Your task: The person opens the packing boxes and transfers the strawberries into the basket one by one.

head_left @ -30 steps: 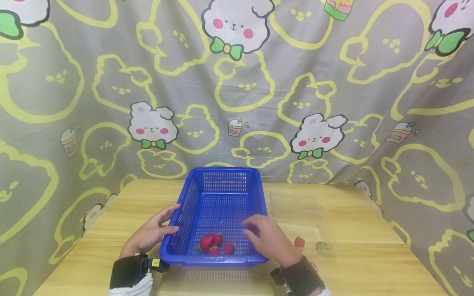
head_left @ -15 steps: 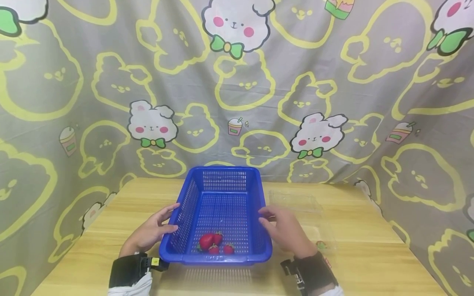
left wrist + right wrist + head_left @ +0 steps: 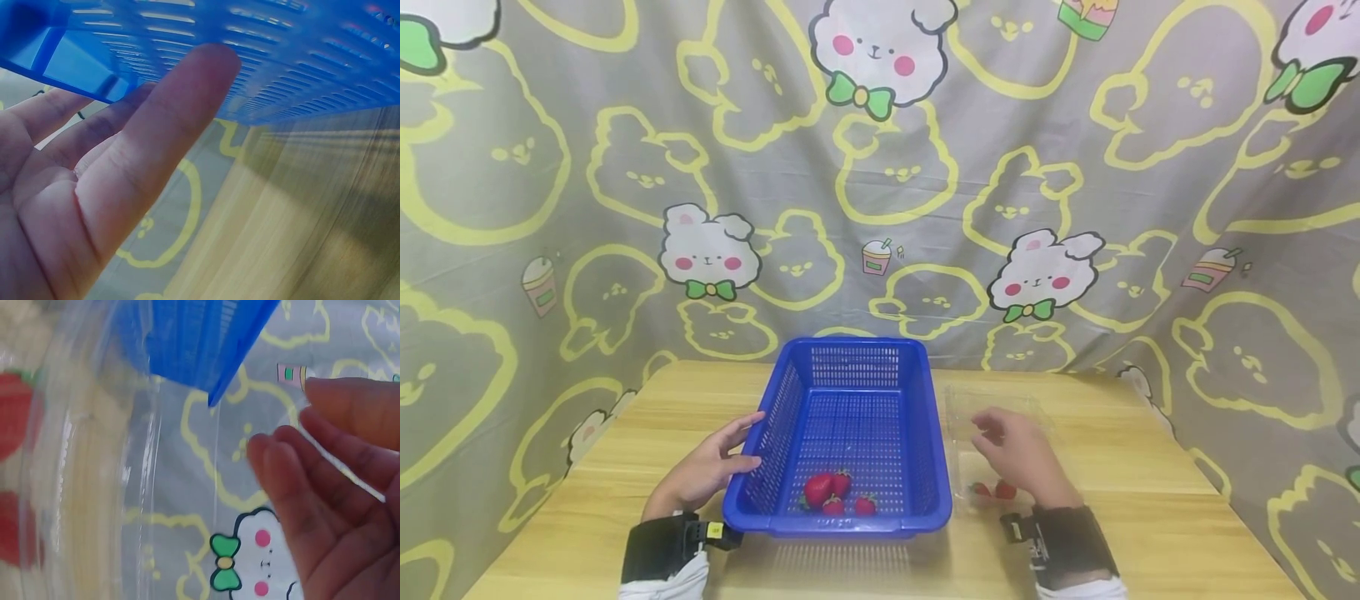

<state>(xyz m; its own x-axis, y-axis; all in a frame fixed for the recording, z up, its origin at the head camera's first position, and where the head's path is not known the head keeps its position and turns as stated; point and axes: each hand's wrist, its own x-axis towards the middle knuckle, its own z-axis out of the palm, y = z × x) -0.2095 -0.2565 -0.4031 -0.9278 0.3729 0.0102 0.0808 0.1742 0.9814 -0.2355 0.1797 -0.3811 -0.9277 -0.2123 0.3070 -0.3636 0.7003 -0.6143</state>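
A blue perforated plastic basket [image 3: 838, 524] stands in the middle, with several red strawberries [image 3: 818, 490] lying at its near end. My left hand [image 3: 711, 467] rests against the basket's left side, fingers extended; in the left wrist view the thumb [image 3: 181, 100] lies along the slotted wall. To the right is a clear plastic container [image 3: 953, 417] with strawberries [image 3: 1006, 490] in its near part. My right hand [image 3: 1018, 450] hovers over this container, fingers loosely bent and nothing between them. From the right wrist, two strawberries [image 3: 17, 415] show through the clear wall, and the hand's forearm side hides part of the container.
Everything stands on a light wooden table [image 3: 1150, 500]. A grey curtain [image 3: 917, 250] with cartoon rabbits hangs close behind the basket and along both sides. Both wrists wear black straps [image 3: 658, 550].
My right hand has moved right, from over the basket's right side to over the clear container. The left hand, the basket and the strawberries inside it have stayed in place.
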